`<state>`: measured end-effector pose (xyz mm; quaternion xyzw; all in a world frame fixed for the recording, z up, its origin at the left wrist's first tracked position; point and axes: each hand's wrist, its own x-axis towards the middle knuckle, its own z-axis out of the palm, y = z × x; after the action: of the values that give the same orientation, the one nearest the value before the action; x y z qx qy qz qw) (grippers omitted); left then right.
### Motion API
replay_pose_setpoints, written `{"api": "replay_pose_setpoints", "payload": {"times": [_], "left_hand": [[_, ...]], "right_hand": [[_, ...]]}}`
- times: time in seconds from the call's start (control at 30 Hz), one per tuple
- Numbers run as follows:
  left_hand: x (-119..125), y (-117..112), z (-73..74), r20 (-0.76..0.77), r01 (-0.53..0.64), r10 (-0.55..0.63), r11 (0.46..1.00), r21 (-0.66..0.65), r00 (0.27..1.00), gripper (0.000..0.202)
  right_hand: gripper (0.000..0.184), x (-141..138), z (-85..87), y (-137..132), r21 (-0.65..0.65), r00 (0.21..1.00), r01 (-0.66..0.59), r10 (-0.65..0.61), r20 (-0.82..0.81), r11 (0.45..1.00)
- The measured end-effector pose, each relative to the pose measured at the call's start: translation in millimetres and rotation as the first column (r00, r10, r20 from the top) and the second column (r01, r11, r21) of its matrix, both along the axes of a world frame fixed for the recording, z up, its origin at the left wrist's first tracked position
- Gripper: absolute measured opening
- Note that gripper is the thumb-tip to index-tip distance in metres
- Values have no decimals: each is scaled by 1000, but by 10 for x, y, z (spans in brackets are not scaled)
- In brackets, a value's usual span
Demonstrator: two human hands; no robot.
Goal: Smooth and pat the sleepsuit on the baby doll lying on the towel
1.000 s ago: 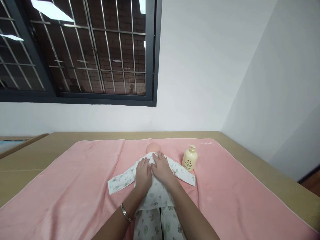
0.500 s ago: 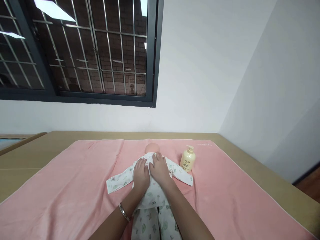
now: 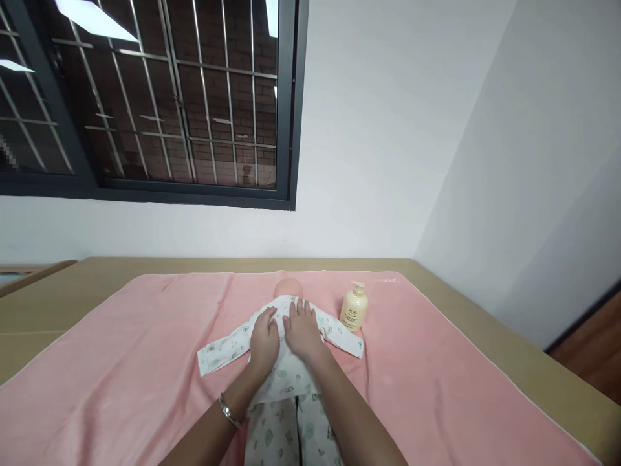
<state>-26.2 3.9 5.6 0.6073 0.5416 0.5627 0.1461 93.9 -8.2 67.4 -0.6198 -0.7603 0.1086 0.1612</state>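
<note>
A baby doll [image 3: 288, 288] lies on its spread-out clothes' shape in the middle, dressed in a white printed top [image 3: 286, 382] and matching printed trousers [image 3: 272, 432]. Its sleeves stretch out to both sides. My left hand [image 3: 264, 340] rests on the left side of the top's chest, fingers stretched toward the shoulder and partly turned from view. On the right side of the chest lies my right hand [image 3: 301, 330], flat, with its fingers apart. Neither hand grasps anything. A bracelet [image 3: 229, 411] circles my left wrist.
A pale yellow pump bottle [image 3: 354, 307] stands beside the doll's right-hand sleeve. Beneath everything is a pink blanket [image 3: 145, 362] on a wooden surface [image 3: 58, 304]. A white wall [image 3: 359, 142] and a barred window [image 3: 194, 97] rise behind.
The view has shifted slightly, so everything sits a little further left. My left hand has turned a bit on the top, and my right hand's fingers have spread slightly.
</note>
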Motion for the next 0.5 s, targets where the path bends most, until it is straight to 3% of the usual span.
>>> {"api": "replay_pose_setpoints", "payload": {"times": [0.17, 0.27, 0.33, 0.4, 0.43, 0.5], "left_hand": [[175, -124, 332, 228, 61, -50, 997, -39, 972, 36], [392, -193, 648, 356, 156, -138, 987, -22, 924, 34], [566, -171, 880, 488, 270, -223, 962, -28, 844, 32], [761, -67, 1095, 679, 481, -295, 872, -97, 672, 29], [867, 15, 1187, 797, 635, -288, 758, -149, 530, 29], [1087, 215, 1323, 874, 763, -237, 614, -203, 423, 34]], "right_hand": [[61, 41, -72, 74, 68, 998, 13, -10, -55, 998], [65, 215, 102, 127, 197, 978, 119, -80, -193, 973], [64, 458, 267, 174, 296, 928, 292, -194, -319, 909], [60, 757, 404, 233, 387, 849, 473, -292, -440, 792], [58, 902, 447, 267, 440, 819, 535, -315, -480, 721], [57, 1139, 471, 337, 515, 804, 576, -324, -499, 635]]}}
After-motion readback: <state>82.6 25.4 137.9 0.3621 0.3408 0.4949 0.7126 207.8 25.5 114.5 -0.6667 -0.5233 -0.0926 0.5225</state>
